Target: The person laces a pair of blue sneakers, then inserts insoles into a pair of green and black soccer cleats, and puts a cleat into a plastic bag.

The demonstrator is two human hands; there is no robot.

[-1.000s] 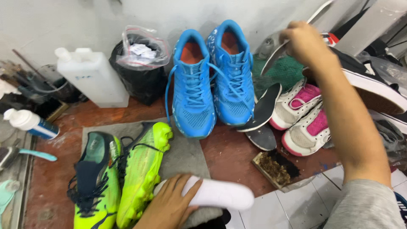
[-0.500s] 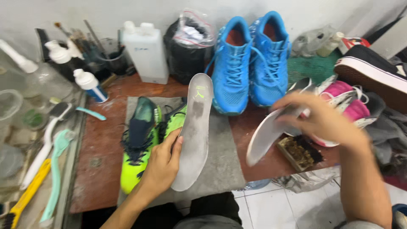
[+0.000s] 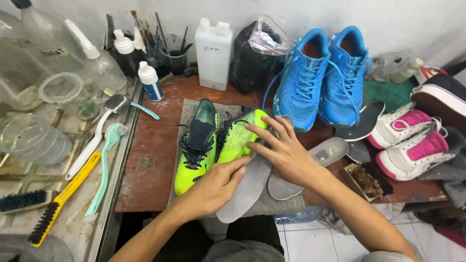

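Note:
My left hand (image 3: pixel 213 187) grips a grey insole (image 3: pixel 242 199) by its edge, at the front of the table. My right hand (image 3: pixel 286 153) lies over it with fingers spread and presses a second grey insole (image 3: pixel 284 188) against the first. Its fingertips touch the right shoe of a neon green pair (image 3: pixel 236 138). The left neon shoe (image 3: pixel 196 145) stands beside it. Both shoes rest on a grey cloth (image 3: pixel 187 109). A third pale insole (image 3: pixel 332 150) lies on the table to the right of my right hand.
A blue pair of shoes (image 3: pixel 320 80) stands behind, with a white jug (image 3: pixel 212 51) and a black bag (image 3: pixel 250 63). Pink-and-white shoes (image 3: pixel 412 145) and black insoles (image 3: pixel 366 119) lie to the right. Brushes (image 3: pixel 63 194), bottles (image 3: pixel 149 81) and plastic containers fill the left shelf.
My right hand has come in from the right with a pale insole and laid it against the one in my left hand. The left insole has tilted down from upright.

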